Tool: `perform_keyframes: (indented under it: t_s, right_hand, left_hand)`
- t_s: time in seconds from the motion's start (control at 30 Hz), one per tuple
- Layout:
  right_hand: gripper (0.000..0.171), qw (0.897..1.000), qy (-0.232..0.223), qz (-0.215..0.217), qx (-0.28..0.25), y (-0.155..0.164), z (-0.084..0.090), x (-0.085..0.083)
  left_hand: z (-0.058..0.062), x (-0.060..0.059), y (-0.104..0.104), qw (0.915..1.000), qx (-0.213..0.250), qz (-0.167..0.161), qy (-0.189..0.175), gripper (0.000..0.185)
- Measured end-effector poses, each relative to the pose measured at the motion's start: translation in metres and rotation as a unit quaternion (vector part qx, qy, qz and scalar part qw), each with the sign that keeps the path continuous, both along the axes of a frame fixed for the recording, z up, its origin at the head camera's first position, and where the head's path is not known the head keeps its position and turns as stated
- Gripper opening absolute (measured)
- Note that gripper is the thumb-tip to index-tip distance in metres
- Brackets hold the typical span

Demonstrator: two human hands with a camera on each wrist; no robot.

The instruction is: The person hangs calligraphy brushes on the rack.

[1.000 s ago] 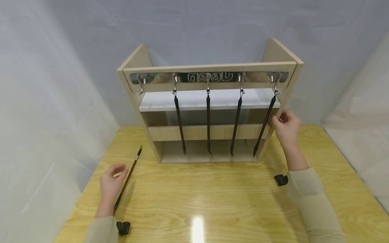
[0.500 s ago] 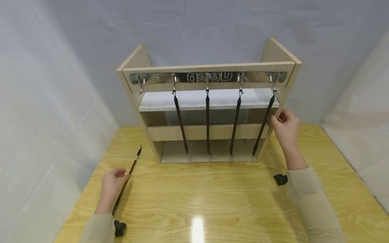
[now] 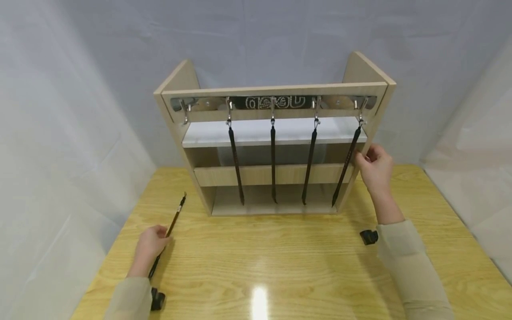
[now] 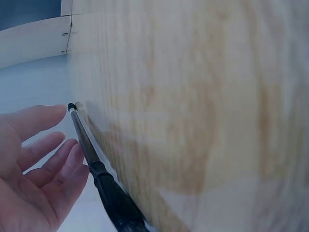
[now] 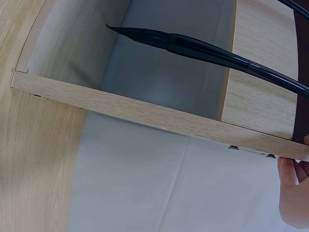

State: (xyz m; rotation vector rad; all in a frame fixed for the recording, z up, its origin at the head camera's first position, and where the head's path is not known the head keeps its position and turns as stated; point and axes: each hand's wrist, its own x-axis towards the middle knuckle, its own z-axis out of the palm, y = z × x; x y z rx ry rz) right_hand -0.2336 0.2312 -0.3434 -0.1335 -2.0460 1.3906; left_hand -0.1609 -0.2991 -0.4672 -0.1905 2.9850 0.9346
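From the head view, my left hand (image 3: 150,246) rests on the yellow pine-grain tabletop (image 3: 280,262) with its fingers against the long dark-handled calligraphy brush (image 3: 170,233) lying there. I cannot tell from here whether they have closed round it. Up ahead of my right hand (image 3: 374,169) stands the pale wooden rack with a chrome hook rail (image 3: 272,103), and 4 dark brushes hang from its hooks. My right fingers pinch the shaft of the rightmost hanging brush (image 3: 347,162). The 1 bare chrome hook (image 3: 185,110) is far forward of my left hand. If I tug this shaft sideways, I judge its loop could slip off the hook and the brush would drop.

In the left wrist view, my left hand (image 4: 34,179) shows straight, relaxed fingers just beside the lying brush (image 4: 96,169), touching it at most and gripping nothing. A careless nudge could roll it away from my fingers toward the table edge.

In the right wrist view, only my right fingertips (image 5: 294,193) show, at the rack's lower edge. The bristle tip of a hanging brush (image 5: 140,35) points into the rack's open bay beyond them. Swinging it could smear or bend the bristles against the wood.
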Motion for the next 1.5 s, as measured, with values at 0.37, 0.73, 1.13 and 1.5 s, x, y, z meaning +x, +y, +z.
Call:
perform_keyframes:
  t_s: [0.37,0.73,1.13,1.5]
  right_hand:
    - [0.018,1.0,0.002,-0.002,0.003,-0.0002,-0.0008,-0.0013]
    - [0.017,1.0,-0.01,-0.006,0.011,-0.0014,0.0025,0.0017]
    - [0.018,1.0,-0.021,0.002,-0.004,0.0004,0.0003,0.0001]
    - [0.019,1.0,-0.01,0.001,0.003,0.0008,-0.0006,-0.0001]
  left_hand:
    - [0.0007,0.001,0.0017,0.9997,-0.011,-0.002,-0.02,0.036]
    - [-0.0026,-0.0009,-0.0018,0.999,-0.014,-0.002,-0.043,0.032]
    - [-0.0045,-0.0023,-0.0028,0.9989,-0.014,0.004,-0.045,0.026]
    - [-0.0039,-0.0036,-0.004,0.9981,0.016,0.014,-0.058,0.025]
